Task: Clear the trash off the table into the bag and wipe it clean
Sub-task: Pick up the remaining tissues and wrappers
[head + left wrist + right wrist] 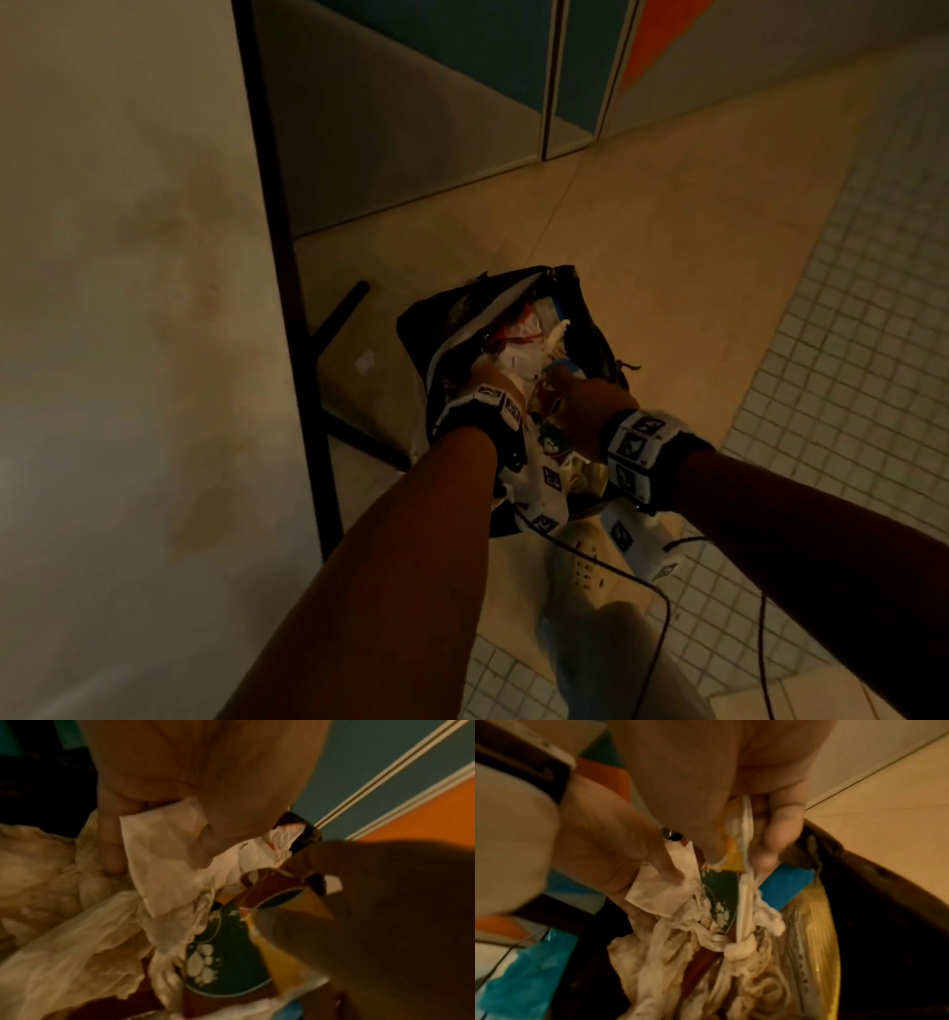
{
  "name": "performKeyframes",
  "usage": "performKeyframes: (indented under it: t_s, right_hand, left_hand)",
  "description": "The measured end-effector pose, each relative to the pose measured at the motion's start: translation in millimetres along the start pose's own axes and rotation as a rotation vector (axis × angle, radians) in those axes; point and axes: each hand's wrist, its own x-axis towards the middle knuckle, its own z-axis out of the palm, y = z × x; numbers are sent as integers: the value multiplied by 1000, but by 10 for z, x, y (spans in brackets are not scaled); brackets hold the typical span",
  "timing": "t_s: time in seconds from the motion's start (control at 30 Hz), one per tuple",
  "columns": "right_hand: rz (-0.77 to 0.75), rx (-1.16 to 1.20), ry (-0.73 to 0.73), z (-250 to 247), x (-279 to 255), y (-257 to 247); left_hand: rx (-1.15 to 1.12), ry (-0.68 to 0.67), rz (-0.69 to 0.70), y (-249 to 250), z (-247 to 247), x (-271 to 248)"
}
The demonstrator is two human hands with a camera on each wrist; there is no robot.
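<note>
The black trash bag (417, 329) stands open on the floor beside the table (128, 257), stuffed with crumpled white paper and wrappers. Both my hands reach into its mouth. My left hand (495, 385) pinches a creased white paper napkin (167, 845) between thumb and fingers. Close beside it, my right hand (570, 390) pinches a yellow-and-white wrapper (736, 841) above a dark green packet with white paw prints (226, 953). In the right wrist view my right hand (739, 858) is over a blue piece (788, 888) and gold foil (816, 933) inside the bag.
The table's black edge and legs (339, 318) stand just left of the bag. My white shoe (590, 575) and thin black cables (662, 606) are right below it. Beige floor runs ahead to teal and orange panels (662, 41); small white tiles (847, 334) lie to the right.
</note>
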Motion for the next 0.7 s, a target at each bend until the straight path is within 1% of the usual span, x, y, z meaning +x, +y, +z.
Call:
performKeyframes:
  t_s: [0.03,0.1,0.13,0.17,0.2,0.23,0.3,0.37,0.4,0.5,0.57,0.6,0.63,0.7]
  right_hand:
    - [-26,-36,-7,12,35,19]
    - [-52,-86,-11,22,74,35]
    - [-64,-113,-12,31,95,42]
    - [-89,-151,-13,40,130,52]
    - [-96,-162,-21,52,156,55]
    - [-99,-164,-20,60,185,52]
    - [-91,-142,8,92,245,33]
    - [-72,-119,9,99,259,13]
    - [-66,-109,1,93,254,12]
    - [-59,-116,64,11,173,27]
    - [-53,-103,76,-69,62,32]
    - [-45,-100,75,-110,1,40]
    - [-36,-92,84,-152,-72,49]
    - [-24,-63,113,-220,-217,61]
  left_hand:
    - [-1,-44,-26,15,17,8]
    - [21,-262,-156,59,83,51]
    - [28,-320,-235,81,92,37]
    - [16,-346,-285,91,93,24]
    - [9,-363,-296,113,93,13]
    - [13,-374,-277,148,80,-34]
    - [43,-365,-262,163,92,-37]
    - [6,-346,-289,186,47,-58]
    - [-6,-320,-275,174,58,-19]
    - [-55,-194,-198,109,139,73]
    - [-84,-26,-141,107,141,54]
    - [-73,10,-127,142,119,37]
    - [-117,-10,-116,184,57,-36]
    - [-172,-109,-129,222,-118,-288]
